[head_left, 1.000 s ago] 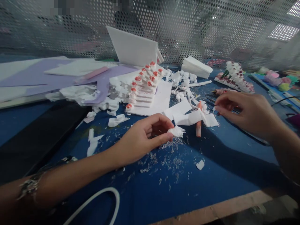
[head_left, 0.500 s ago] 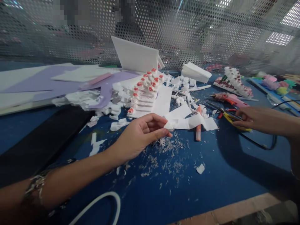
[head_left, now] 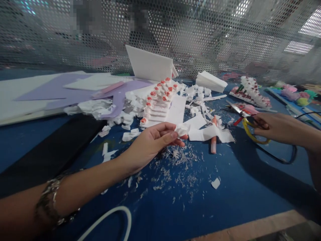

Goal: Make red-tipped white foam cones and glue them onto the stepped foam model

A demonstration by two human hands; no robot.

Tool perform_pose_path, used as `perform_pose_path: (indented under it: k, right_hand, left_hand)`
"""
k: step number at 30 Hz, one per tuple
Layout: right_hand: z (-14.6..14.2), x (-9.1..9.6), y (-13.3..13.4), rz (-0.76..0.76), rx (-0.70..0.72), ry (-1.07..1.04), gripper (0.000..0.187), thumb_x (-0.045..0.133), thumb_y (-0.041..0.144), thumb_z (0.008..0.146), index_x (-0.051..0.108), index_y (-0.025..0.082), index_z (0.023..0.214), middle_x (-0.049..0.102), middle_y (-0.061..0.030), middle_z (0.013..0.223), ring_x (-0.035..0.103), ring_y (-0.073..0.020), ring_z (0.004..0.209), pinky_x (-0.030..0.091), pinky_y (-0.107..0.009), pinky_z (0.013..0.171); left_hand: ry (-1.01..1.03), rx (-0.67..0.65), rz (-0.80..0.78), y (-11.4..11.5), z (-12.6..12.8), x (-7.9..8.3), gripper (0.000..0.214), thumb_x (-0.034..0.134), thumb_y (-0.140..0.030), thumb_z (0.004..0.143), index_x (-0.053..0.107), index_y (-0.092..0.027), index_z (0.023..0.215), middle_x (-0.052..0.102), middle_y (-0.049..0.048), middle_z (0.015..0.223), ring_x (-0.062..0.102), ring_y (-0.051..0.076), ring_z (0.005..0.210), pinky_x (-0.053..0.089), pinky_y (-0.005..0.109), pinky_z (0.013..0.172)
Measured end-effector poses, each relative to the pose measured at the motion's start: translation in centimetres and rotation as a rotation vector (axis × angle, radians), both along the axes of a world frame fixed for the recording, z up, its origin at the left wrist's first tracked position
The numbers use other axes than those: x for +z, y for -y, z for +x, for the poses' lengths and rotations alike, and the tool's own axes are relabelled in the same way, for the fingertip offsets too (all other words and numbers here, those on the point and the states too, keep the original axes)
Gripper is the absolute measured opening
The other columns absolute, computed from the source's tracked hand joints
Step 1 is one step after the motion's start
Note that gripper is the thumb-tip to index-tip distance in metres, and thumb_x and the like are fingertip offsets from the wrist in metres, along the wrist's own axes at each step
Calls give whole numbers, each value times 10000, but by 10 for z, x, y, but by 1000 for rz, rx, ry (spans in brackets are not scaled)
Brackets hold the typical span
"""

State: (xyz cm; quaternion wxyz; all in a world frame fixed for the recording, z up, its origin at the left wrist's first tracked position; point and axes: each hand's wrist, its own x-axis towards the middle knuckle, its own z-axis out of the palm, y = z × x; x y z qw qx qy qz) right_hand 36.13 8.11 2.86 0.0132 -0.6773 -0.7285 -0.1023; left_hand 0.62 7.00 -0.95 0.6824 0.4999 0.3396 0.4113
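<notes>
My left hand (head_left: 150,142) is closed, pinching a small crumpled piece of white paper (head_left: 182,129) between thumb and fingers. Just beyond it lie flat white paper strips (head_left: 203,133), partly over an orange stick-like tube (head_left: 213,146). At the right, my right hand (head_left: 278,127) grips a pair of scissors (head_left: 236,109) with red and yellow handles. Their blades point left and away from me, raised over a pink glue gun (head_left: 248,107) that they partly hide. White paper rolls with red tips (head_left: 157,110) stand in rows beyond my left hand.
Purple and white sheets (head_left: 50,88) and a black board (head_left: 47,150) occupy the left. A white foam panel (head_left: 150,63) leans near the perforated metal screen (head_left: 190,36). Paper scraps and shavings (head_left: 180,157) litter the blue table. A white cable (head_left: 129,221) curves in front; coloured pompoms (head_left: 291,92) sit far right.
My right hand has lifted the scissors from the table beside the glue gun, blades now tilted up. My left hand still pinches the paper, now with its fingers turned slightly. The view has shifted slightly.
</notes>
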Motion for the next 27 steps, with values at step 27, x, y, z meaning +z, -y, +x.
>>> perform_pose_path:
  k: [27]
  right_hand:
    - [-118, -12, 51, -122, 496, -172, 681, 453, 774, 604, 467, 153, 883, 532, -65, 828, 507, -197, 724, 401, -310, 626]
  left_hand:
    - [138, -58, -163, 22, 18, 9, 199, 748, -262, 641, 644, -169, 784, 680, -51, 716, 621, 48, 628, 482, 100, 659]
